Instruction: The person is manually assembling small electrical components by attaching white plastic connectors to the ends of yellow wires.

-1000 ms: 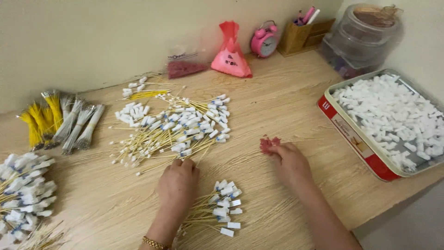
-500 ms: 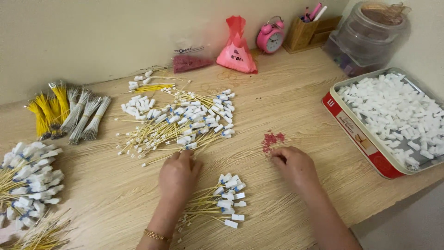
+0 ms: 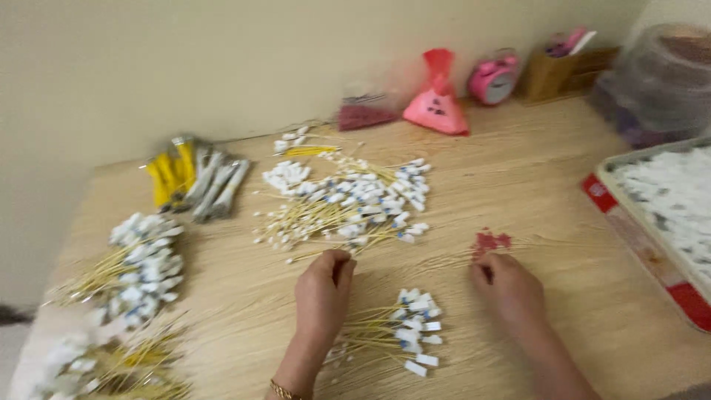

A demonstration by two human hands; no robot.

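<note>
My left hand [image 3: 324, 292] rests on the wooden table [image 3: 541, 185], fingers curled and pinched at the near edge of a big central pile of yellow wires with white plugs [image 3: 348, 204]. My right hand [image 3: 511, 289] lies palm down, its fingertips touching a small cluster of red bits [image 3: 490, 241]. Whether it grips one is hidden. Between my hands lies a smaller bundle of yellow wires with white plugs [image 3: 404, 330]. A few thin loose wires run across the table between the hands.
More wire bundles [image 3: 141, 263] lie at the left, and yellow and grey packets [image 3: 196, 181] behind them. A red-rimmed tray of white plugs [image 3: 666, 207] stands at the right. At the back are a pink bag [image 3: 438, 100], a pink clock [image 3: 495, 78] and a clear lidded tub [image 3: 663, 74].
The view has swung so the table's left side shows more. My left hand's fingers have curled at the wire pile. The right hand stays by the red bits.
</note>
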